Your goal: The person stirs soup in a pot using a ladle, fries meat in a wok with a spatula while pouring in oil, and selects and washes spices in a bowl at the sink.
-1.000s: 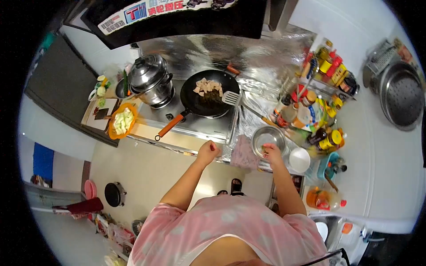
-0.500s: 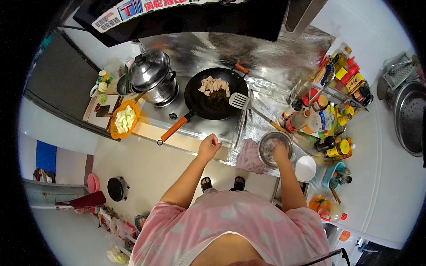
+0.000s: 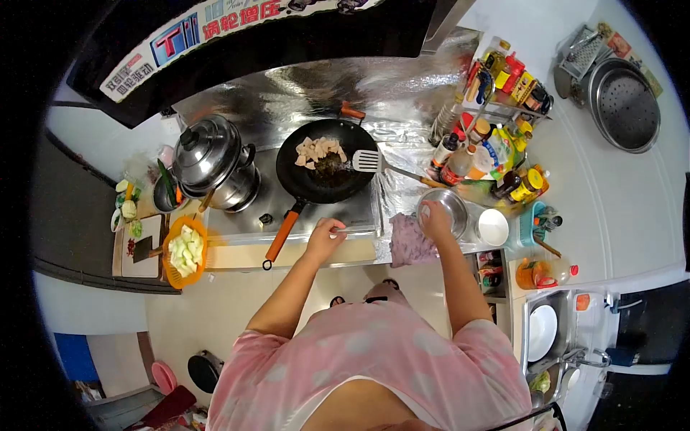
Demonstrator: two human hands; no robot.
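Right hand (image 3: 435, 223) was at metal bowl (image 3: 454, 210) on counter (image 3: 399, 196), grip unclear. Left hand (image 3: 325, 241) hung half-curled near stove (image 3: 356, 214), contents unclear. Meat chunks (image 3: 316, 151) sat in wok (image 3: 305, 182).

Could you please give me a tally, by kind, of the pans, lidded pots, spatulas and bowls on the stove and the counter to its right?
Pans: 1 (black pan)
Lidded pots: 1 (steel pot)
Spatulas: 1 (slotted spatula)
Bowls: 2 (metal bowl, white bowl)
Total: 5
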